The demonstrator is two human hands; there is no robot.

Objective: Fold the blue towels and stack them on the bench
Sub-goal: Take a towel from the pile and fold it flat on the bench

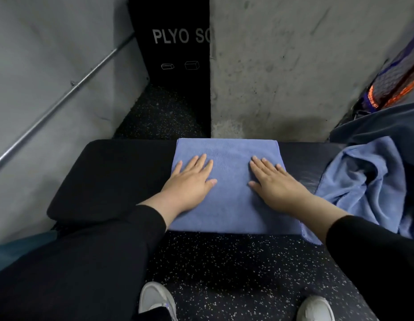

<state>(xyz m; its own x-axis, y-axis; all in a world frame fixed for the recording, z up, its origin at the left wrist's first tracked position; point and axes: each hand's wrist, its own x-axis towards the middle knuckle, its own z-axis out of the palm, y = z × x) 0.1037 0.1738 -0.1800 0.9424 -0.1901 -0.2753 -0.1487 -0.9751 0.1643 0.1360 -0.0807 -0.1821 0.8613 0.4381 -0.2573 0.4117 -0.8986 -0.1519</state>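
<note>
A folded blue towel (231, 198) lies flat across the black padded bench (113, 177), reaching from its far edge to its near edge. My left hand (189, 181) rests flat on the towel's left part with straight fingers. Flat on the right part lies my right hand (273, 184), fingers spread. A heap of crumpled blue towels (363, 181) sits on the bench at the right, one corner hanging over the near edge.
A concrete wall (294, 66) stands right behind the bench. A black plyo box (178, 42) is at the back in a gap. A metal rail (62, 93) runs along the left wall. Speckled black floor (236, 269) and my white shoes are below.
</note>
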